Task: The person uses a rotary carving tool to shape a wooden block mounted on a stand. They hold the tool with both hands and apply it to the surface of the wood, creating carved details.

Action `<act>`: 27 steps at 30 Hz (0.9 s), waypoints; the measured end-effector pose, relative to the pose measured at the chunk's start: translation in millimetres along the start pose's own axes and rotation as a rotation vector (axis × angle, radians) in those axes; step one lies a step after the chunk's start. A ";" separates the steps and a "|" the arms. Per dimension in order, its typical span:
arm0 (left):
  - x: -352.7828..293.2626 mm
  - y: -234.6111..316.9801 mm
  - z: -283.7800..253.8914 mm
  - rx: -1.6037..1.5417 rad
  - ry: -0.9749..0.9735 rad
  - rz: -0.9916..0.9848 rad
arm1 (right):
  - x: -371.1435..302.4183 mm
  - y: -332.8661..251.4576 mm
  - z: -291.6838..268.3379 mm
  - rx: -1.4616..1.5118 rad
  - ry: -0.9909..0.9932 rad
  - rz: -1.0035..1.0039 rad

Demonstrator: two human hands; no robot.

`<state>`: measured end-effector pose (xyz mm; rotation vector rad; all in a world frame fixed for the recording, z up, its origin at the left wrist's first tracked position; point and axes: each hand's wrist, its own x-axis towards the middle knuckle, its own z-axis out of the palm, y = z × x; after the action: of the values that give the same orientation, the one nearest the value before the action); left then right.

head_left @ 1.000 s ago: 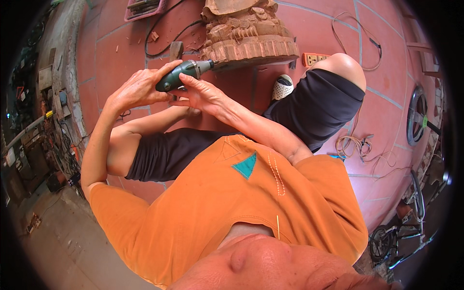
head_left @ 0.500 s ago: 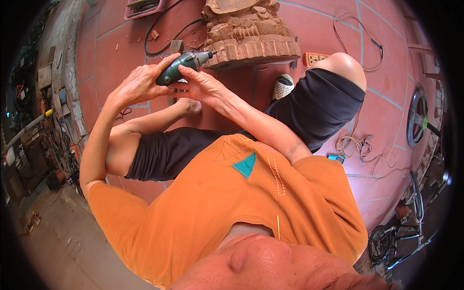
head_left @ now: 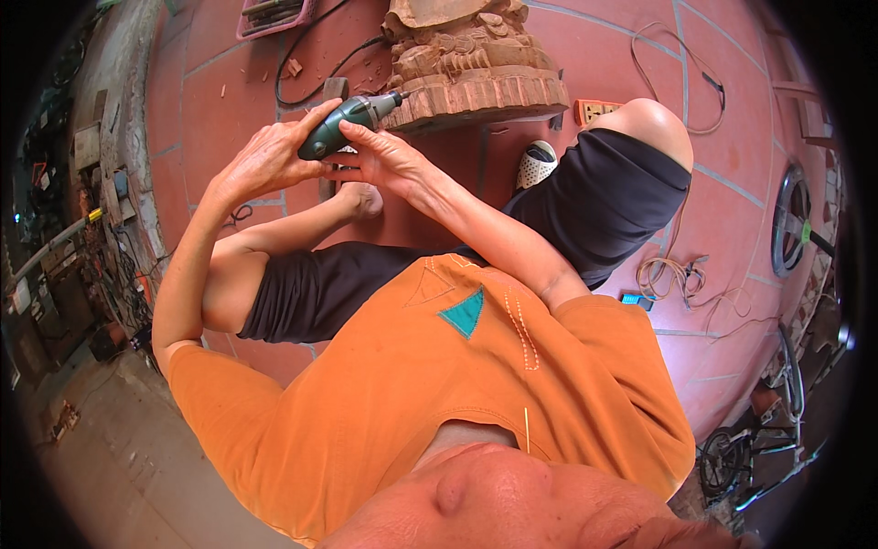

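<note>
A dark green handheld rotary tool (head_left: 340,131) with a grey collar is held between my two hands. My left hand (head_left: 272,157) closes on its rear end from the left side. From the right, my right hand (head_left: 391,163) supports it, the thumb laid along the body and the fingers beneath. The tool's narrow nose points right, close to the lower left edge of a carved wooden statue (head_left: 489,99). Whether the bit touches the wood cannot be made out. The statue has a ridged base and folded, rounded carving; its upper part lies outside the picture.
A pink basket (head_left: 274,20) of tools stands at the far left, near a black cable (head_left: 280,78). An orange power strip (head_left: 596,113) sits right of the statue. Looped cords (head_left: 672,274) lie on the right of the red tiled floor (head_left: 585,37), with a wheel (head_left: 786,220) beyond.
The rotary tool's nose has tilted slightly upward in the picture. Both hands keep nearly the same place and hold, and the statue has not moved.
</note>
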<state>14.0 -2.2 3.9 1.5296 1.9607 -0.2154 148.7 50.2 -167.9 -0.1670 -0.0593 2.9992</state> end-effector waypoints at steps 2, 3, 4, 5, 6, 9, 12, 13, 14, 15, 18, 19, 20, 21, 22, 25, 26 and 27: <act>0.2 0.5 -0.8 0.000 -0.008 -0.004 | -0.1 0.2 0.1 0.001 0.003 0.000; 0.2 0.1 -1.3 0.002 -0.010 0.001 | 0.0 0.4 -0.1 0.001 0.005 0.004; 0.2 -0.3 -2.0 0.004 -0.012 0.006 | 0.0 0.6 -0.4 0.001 0.006 0.008; 0.1 -0.8 -2.2 0.002 -0.015 0.009 | -1.5 -0.1 1.7 -0.001 0.003 0.020; -0.1 -1.3 -2.5 0.001 -0.017 0.011 | -3.8 -0.9 4.2 -0.003 0.000 0.032; 0.5 2.1 -5.7 -0.005 -0.034 0.010 | -2.8 1.8 3.2 0.014 0.006 0.027; 0.5 4.1 -8.0 -0.013 -0.047 0.006 | -3.4 3.2 3.2 0.030 0.020 0.025; 0.6 4.0 -8.1 -0.017 -0.050 0.005 | -4.5 3.5 4.0 0.033 0.025 0.028; 0.9 3.3 -8.4 -0.018 -0.052 0.015 | -5.4 3.6 5.0 0.037 0.026 0.031; 1.1 2.3 -8.7 -0.019 -0.055 0.025 | -6.5 3.7 6.0 0.041 0.028 0.033; 2.0 5.0 -11.2 -0.025 -0.093 0.000 | -9.3 4.8 7.6 0.045 0.040 0.038; 2.3 6.0 -11.9 -0.028 -0.110 -0.018 | -9.9 4.9 7.5 0.045 0.045 0.040; 2.2 3.9 -10.8 -0.030 -0.096 0.010 | -9.8 5.4 6.9 0.048 0.036 0.052; 2.2 0.2 -8.9 -0.032 -0.083 0.039 | -10.0 6.0 5.9 0.051 0.027 0.064; 2.0 -1.9 -7.8 -0.034 -0.069 0.067 | -10.2 6.4 5.0 0.055 0.019 0.076; 2.8 -0.7 -9.8 -0.024 -0.095 0.062 | -14.6 6.4 9.8 0.080 0.026 0.083; 2.8 -1.1 -9.6 -0.026 -0.091 0.068 | -14.3 6.6 9.5 0.081 0.026 0.083; 2.7 -1.7 -9.2 -0.027 -0.086 0.073 | -13.8 7.1 9.1 0.083 0.026 0.083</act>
<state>8.6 3.9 9.2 1.5460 1.8304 -0.2194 160.3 40.9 -157.7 -0.2038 0.0765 3.0743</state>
